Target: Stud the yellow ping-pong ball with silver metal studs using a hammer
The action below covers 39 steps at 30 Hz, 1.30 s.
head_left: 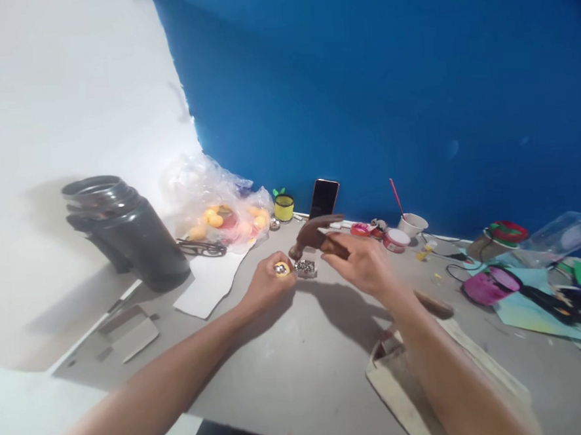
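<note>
My right hand (357, 262) is closed round a claw hammer (311, 234) near its head. The end of the wooden handle (434, 305) shows past my right forearm. The hammer's striking face hangs a little above the table, just right of my left hand (267, 281). My left fingers are wrapped round a small yellow round piece (282, 268) with shiny metal at its top; its lower part is hidden in the fist. Between both hands stands a small clear box (305, 268) of shiny metal bits, too small to name surely.
At left stand a black flask (134, 233), white paper (213, 284), glasses (202, 247) and a plastic bag (221, 215). A phone (324, 198) leans on the blue wall. Right are a paper cup (412, 224), a magenta tape-like roll (491, 285) and a beige cloth bag (403, 375).
</note>
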Each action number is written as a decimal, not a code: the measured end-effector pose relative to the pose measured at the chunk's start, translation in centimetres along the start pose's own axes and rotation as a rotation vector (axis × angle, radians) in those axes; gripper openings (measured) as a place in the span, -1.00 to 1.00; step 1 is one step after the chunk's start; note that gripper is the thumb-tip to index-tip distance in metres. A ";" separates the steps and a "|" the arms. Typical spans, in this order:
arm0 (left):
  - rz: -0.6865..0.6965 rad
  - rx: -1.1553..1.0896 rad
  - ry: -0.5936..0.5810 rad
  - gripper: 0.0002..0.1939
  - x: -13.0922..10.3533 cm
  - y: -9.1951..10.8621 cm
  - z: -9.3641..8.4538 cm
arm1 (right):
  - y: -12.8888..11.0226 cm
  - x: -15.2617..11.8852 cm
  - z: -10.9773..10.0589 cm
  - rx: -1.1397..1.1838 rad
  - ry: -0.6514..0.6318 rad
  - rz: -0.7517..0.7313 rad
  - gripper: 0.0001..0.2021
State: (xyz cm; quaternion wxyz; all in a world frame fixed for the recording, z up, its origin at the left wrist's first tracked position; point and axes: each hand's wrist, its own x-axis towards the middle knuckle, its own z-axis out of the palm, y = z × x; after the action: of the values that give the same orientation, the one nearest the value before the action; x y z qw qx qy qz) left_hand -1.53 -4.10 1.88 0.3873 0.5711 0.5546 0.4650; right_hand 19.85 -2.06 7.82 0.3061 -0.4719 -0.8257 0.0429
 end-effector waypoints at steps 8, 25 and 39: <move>-0.031 -0.116 0.025 -0.83 0.9 -0.7 -1.1 | 7.6 0.8 2.7 -0.275 -0.111 0.365 -0.83; -0.117 -0.374 0.032 -0.78 1.5 -1.2 -0.5 | 3.0 0.1 5.3 -0.205 -0.102 -0.002 -0.78; -0.077 -0.369 -0.074 -0.71 0.6 -0.9 -0.3 | 1.7 -0.6 8.1 -0.371 -0.257 -0.099 -0.79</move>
State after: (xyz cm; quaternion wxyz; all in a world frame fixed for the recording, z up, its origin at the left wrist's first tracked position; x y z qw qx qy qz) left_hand -2.15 -3.41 1.13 0.5231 0.4853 0.4670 0.5223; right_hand 16.92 0.20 0.38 0.1083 -0.4697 -0.8737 -0.0650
